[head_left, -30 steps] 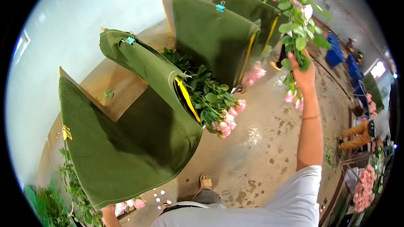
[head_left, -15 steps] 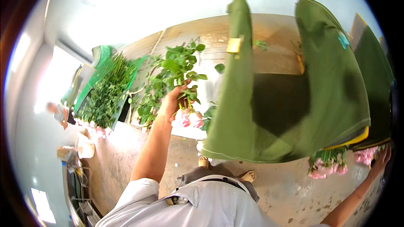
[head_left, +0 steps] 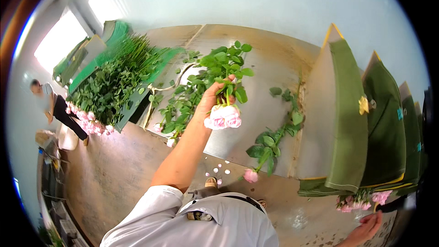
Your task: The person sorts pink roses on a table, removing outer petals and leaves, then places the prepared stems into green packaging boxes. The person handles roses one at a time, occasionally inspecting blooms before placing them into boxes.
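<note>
My left hand (head_left: 218, 95) is closed around the stems of a small bunch of pink roses (head_left: 222, 117), just behind the heads. The heads point towards me and the leafy stems reach away over the metal table (head_left: 274, 123). At the lower right, my right hand (head_left: 365, 228) hangs with fingers loosely apart and nothing visible in them. It is nearest to the pink roses (head_left: 353, 202) that stick out beneath the green cloth panels (head_left: 384, 123). A single pink rose (head_left: 251, 175) lies on the table with its head over the front edge.
A big heap of roses (head_left: 114, 73) lies on green netting (head_left: 157, 64) at the left. Loose leafy roses (head_left: 173, 114) lie beside my left forearm. A person (head_left: 57, 105) stands at the far left. Petals (head_left: 218, 172) dot the floor. A dark sleeve (head_left: 393, 204) shows at the right edge.
The large green cloth panel that spread over the table's middle is now at the right, uncovering tabletop and a single rose. My right hand has come down and left; my left hand still holds its roses.
</note>
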Demonstrator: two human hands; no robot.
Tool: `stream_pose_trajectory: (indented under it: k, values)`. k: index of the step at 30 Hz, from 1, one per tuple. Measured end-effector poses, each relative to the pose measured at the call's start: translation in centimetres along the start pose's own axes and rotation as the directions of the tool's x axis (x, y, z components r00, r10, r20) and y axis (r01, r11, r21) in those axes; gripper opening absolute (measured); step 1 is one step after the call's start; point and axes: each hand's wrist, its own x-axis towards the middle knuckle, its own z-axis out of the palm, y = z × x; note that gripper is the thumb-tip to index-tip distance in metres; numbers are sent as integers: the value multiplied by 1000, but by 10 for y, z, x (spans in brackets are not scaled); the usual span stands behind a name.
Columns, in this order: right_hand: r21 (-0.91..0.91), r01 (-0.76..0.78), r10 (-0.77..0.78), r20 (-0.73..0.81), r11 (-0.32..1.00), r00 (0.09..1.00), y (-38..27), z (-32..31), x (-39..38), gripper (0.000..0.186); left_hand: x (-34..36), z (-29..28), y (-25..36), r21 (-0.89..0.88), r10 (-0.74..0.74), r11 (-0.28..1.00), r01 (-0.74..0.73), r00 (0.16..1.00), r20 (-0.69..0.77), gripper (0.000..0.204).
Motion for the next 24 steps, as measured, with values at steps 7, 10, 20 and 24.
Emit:
stream_pose_trajectory:
  k: [7, 10, 20, 24]
  values:
    - [434, -56, -188, 498, 899, 846, -118, 108, -147, 27, -18, -35, 68, -398, 13, 914, 81, 973, 229, 27]
    - [495, -314, -251, 777, 810, 577, -189, 177, -204, 23, -28, -39, 86, -452, 17, 889, 76, 980, 197, 22]
    - [242, -800, -171, 969, 549, 176, -326, 291, -302, 33, -45, -76, 116, -538, 102, 840, 73, 952, 288, 19]
    - [134, -842, -102, 990, 523, 94, -353, 307, -320, 27, -49, -83, 119, -578, 150, 816, -25, 974, 170, 19]
